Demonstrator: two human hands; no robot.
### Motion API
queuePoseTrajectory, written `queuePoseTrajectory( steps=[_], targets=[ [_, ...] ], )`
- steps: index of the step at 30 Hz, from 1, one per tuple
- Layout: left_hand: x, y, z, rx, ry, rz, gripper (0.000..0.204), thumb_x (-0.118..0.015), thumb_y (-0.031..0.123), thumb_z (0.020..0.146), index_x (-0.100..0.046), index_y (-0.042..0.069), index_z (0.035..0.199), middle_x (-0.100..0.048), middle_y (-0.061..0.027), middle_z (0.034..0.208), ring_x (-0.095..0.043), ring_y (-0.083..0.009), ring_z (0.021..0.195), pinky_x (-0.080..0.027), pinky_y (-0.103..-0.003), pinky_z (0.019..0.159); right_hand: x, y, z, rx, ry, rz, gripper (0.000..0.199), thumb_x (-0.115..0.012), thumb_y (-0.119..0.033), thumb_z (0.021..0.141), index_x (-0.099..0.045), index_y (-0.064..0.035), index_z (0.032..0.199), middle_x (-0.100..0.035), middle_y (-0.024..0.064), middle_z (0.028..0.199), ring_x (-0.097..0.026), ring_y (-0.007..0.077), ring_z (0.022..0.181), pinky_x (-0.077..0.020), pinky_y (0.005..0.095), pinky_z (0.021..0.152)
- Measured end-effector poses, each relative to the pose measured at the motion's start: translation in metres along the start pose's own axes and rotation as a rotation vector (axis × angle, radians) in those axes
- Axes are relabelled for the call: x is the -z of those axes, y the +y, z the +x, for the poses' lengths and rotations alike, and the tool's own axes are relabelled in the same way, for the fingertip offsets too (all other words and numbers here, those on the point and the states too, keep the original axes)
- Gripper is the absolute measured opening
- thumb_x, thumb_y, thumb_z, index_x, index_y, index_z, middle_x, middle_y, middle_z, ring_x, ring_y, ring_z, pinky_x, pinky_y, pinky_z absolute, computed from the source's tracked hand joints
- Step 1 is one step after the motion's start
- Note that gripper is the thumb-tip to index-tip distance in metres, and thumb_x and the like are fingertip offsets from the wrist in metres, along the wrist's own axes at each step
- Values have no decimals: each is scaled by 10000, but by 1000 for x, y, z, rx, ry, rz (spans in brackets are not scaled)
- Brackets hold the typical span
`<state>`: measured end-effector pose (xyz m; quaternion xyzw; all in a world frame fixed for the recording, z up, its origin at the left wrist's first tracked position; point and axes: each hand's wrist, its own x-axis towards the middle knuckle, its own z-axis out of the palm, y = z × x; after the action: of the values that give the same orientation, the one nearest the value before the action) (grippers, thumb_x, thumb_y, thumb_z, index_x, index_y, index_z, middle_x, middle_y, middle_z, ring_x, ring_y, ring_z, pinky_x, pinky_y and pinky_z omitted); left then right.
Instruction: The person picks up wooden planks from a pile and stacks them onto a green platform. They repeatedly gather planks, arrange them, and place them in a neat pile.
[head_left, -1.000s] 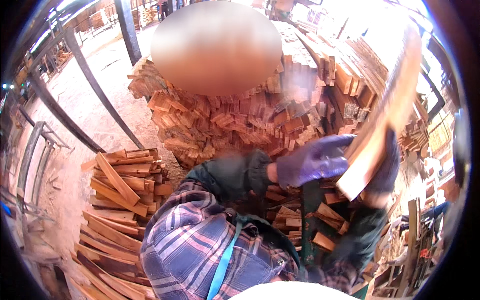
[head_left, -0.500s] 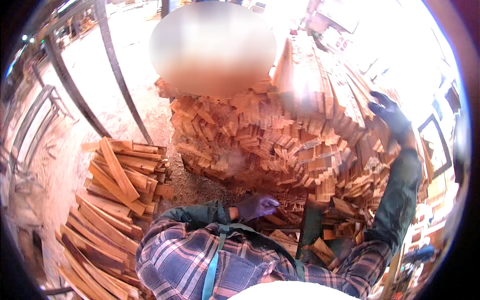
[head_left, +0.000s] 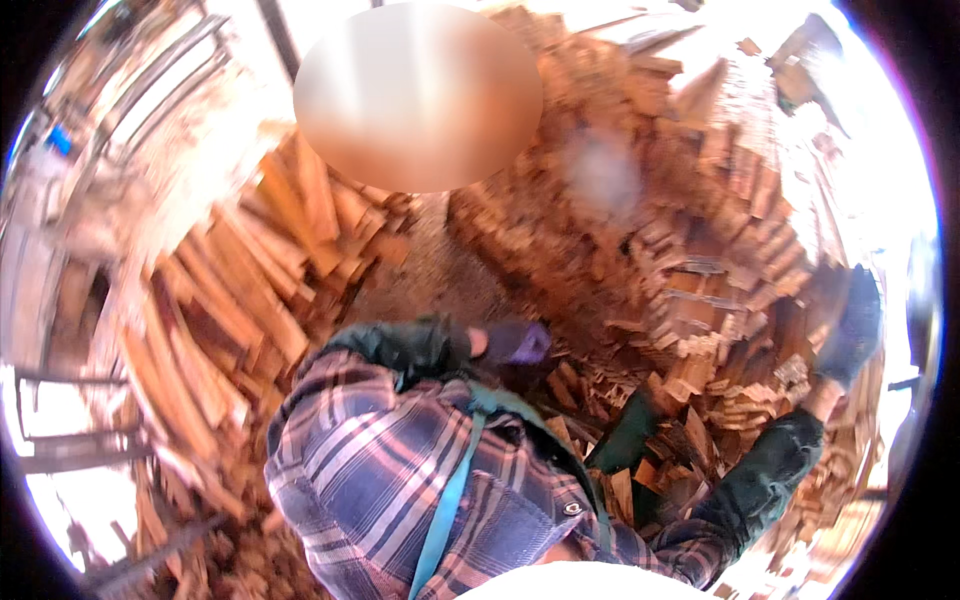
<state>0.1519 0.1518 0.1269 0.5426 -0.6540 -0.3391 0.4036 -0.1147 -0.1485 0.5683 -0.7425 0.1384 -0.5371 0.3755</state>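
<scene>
Motion blur smears the whole view, so the single pieces in the tall stack of short reddish-brown wooden offcuts [head_left: 690, 250] and in the lower fan of longer wooden slats [head_left: 230, 310] run together and their edges cannot be told apart. The left hand in a purple glove [head_left: 515, 343] shows only as a soft blot past the dark green sleeve cuff [head_left: 420, 345], and whether its fingers close on anything cannot be made out. The right hand in a dark glove [head_left: 850, 330] lies against the stack near the picture's rim, its fingers too blurred to tell a grip, and the plaid shirt [head_left: 400, 480] is cut off by the lower edge.
</scene>
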Motion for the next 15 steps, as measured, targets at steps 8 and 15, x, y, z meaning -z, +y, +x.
queuePoseTrajectory(
  steps=[8,15],
  targets=[
    [141,-69,-29,413,570,-480,337,-692,316,878,-694,48,1084,-715,-107,914,-655,-179,765,-531,-344,680,-13,13,32,682,122,-1439,380,-425,-62,1011,-511,-39,1380,-581,130,1348,-582,270,1192,-458,336,1039],
    [261,-90,-95,599,915,-541,261,-681,237,878,-702,16,1014,-679,-55,741,-619,-130,615,-502,-273,556,-269,-22,-123,547,-502,-282,258,-542,-80,923,-651,35,1127,-665,155,1152,-621,275,1087,-481,397,985]
  ],
)
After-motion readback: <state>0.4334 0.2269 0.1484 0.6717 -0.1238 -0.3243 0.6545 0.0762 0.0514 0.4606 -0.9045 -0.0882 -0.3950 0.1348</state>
